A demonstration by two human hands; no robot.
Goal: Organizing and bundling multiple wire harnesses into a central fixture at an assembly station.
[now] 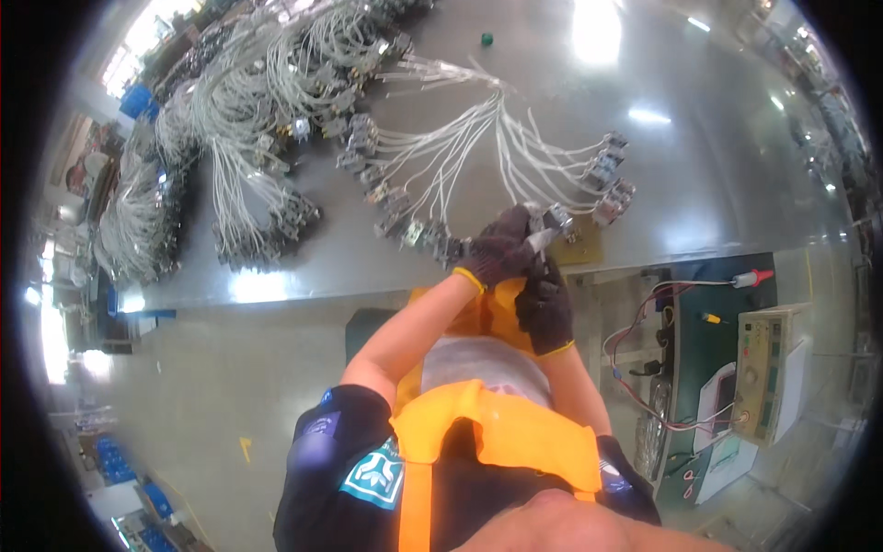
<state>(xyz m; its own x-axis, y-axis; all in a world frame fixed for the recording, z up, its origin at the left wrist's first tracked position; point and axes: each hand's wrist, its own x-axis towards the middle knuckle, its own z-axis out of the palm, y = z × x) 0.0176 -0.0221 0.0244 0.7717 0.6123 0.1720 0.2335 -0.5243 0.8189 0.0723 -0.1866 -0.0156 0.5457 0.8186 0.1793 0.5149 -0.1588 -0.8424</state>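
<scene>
My left hand (504, 250), in a dark glove with a yellow cuff, is closed at the table's near edge around a small metal-and-grey connector (556, 218) on white wires. Just below it, my right hand (545, 308), gloved the same way, is curled tight, with its upper fingers close under the connector. What the right hand grips is hidden. A pale, narrow piece (541, 240) shows between the two hands; its kind is unclear. The connector belongs to a white wire harness (499, 115) fanned out on the table, its branches ending in several similar connectors (607, 166).
The grey metal table (717, 175) carries heaped wire harnesses (267, 101) at the left and a small green round object (487, 39) far back. A brownish plate (581, 244) lies beside my hands. At right, a bench holds a beige instrument (762, 373) with leads and a red-tipped probe (752, 278).
</scene>
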